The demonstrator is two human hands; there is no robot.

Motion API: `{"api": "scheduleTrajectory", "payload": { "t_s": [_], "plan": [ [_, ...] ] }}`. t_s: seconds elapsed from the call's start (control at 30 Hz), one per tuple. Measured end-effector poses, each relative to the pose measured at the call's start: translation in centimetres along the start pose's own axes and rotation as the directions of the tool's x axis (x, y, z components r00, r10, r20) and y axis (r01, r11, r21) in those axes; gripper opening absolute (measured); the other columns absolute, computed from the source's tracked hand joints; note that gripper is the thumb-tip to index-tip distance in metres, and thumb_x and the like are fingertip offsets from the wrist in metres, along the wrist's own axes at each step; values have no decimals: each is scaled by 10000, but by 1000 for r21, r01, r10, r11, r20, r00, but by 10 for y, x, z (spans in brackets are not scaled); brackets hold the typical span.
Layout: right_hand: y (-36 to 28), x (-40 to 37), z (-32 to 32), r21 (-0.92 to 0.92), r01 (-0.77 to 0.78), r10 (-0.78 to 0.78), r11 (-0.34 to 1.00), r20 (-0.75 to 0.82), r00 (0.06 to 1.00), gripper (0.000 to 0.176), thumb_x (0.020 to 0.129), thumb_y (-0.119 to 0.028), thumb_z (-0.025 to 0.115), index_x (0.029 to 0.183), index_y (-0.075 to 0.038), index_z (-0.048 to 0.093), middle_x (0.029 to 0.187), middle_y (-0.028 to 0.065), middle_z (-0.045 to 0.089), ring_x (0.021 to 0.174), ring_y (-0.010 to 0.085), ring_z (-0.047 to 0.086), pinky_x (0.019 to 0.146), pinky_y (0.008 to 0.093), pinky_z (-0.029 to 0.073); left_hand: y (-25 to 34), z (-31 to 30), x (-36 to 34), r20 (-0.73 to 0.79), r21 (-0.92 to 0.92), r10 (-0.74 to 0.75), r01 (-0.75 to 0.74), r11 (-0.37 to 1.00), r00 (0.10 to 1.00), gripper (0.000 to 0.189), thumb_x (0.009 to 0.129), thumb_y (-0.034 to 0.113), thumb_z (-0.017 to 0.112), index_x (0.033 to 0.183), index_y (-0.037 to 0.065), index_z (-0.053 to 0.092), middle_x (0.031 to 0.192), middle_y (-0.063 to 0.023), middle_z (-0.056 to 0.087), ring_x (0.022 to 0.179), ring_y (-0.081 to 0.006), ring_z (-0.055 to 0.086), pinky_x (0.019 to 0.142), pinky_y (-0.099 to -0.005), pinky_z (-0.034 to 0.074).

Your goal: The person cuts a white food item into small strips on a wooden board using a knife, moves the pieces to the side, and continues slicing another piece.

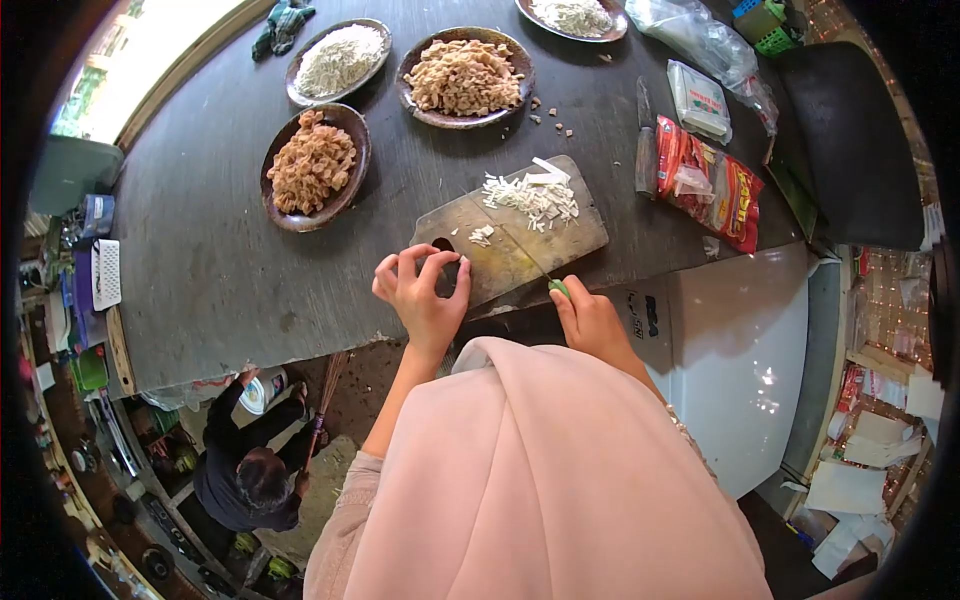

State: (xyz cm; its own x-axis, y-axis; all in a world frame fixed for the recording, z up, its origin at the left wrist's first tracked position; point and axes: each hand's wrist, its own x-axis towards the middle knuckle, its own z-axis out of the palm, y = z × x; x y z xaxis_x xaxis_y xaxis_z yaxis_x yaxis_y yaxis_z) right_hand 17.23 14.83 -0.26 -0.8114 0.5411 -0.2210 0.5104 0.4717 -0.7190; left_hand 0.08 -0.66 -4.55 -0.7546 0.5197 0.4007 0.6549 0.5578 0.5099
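In my right hand (588,322) is a knife (527,257), gripped by its green handle, with the thin blade lying across the wooden cutting board (590,215). My left hand (425,285) hovers at the board's near-left end, beside its handle hole. Its fingers are curled and apart, thumb tip close to the index finger, and I see nothing held. A pile of cut white strips (540,200) covers the board's far part, left and right of the blade's tip. A smaller heap of short white pieces (482,236) lies left of the blade.
Beyond the board stand plates of brown pieces (465,78), darker brown pieces (312,165) and white shreds (342,60). A second knife (645,150) lies by a red packet (705,185). Below left, another person (255,470) crouches beside a broom (328,395).
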Motion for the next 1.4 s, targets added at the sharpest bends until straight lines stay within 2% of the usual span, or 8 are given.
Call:
{"api": "scheduleTrajectory", "payload": {
  "t_s": [0.47,0.6,0.7,0.9,1.03,1.1,1.33,1.4],
  "plan": [
    [16,14,-34,56,18,-16,998,-38,999,278,1064,-278,498,955,-22,483,681,277,598,709,519,591,620,584,423,17,24,32,19,51,148,-149,988,989,127,802,223,830,904,196,759,1018,37,657,1098,-260,503,974,-441,309],
    [20,16,-43,72,6,-4,997,-28,1000,279,1065,-279,497,970,-17,493,694,286,600,728,524,593,627,585,426,29,28,68,75,-78,237,-232,970,968,293,903,144,702,1193,107,677,1086,-63,689,1033,-261,624,952,-420,392],
    [25,18,-50,74,1,0,997,-14,1000,280,1065,-283,497,975,-18,495,704,292,606,744,527,598,634,587,430,36,40,87,169,-173,134,-105,979,976,419,935,76,616,1350,82,558,1027,-109,721,964,-292,659,930,-423,446],
    [39,25,-62,57,-19,18,998,18,1000,275,1062,-286,499,982,-22,493,717,293,617,765,530,603,647,590,441,41,57,95,265,-327,16,74,942,964,406,941,22,570,1345,51,555,1020,-141,747,933,-329,694,938,-438,486],
    [53,31,-67,74,15,-16,997,13,1000,277,1060,-286,503,981,-21,492,720,290,621,765,530,606,647,589,448,51,50,82,219,-381,38,50,923,975,418,906,21,596,1321,65,570,1038,-128,748,971,-318,696,970,-471,469],
    [57,34,-71,86,26,-28,996,21,999,278,1060,-287,501,980,-21,492,718,290,621,758,529,606,643,590,446,50,47,73,170,-276,236,-184,944,957,439,905,6,592,1338,66,562,1053,-134,746,1027,-331,695,1034,-476,453],
    [65,47,-92,114,54,-62,992,61,996,279,1064,-285,490,970,-22,485,692,283,608,731,523,603,625,592,433,61,56,83,78,-312,164,-132,941,983,418,913,7,575,1329,42,576,1109,-145,739,1053,-339,692,1085,-495,427],
    [68,50,-95,108,73,-80,991,62,995,280,1064,-286,490,968,-23,483,691,283,607,732,522,604,627,591,435,68,56,88,208,-336,155,-78,939,966,395,910,12,577,1305,23,592,1151,-158,726,1086,-343,684,1090,-498,425]
  ]
}}
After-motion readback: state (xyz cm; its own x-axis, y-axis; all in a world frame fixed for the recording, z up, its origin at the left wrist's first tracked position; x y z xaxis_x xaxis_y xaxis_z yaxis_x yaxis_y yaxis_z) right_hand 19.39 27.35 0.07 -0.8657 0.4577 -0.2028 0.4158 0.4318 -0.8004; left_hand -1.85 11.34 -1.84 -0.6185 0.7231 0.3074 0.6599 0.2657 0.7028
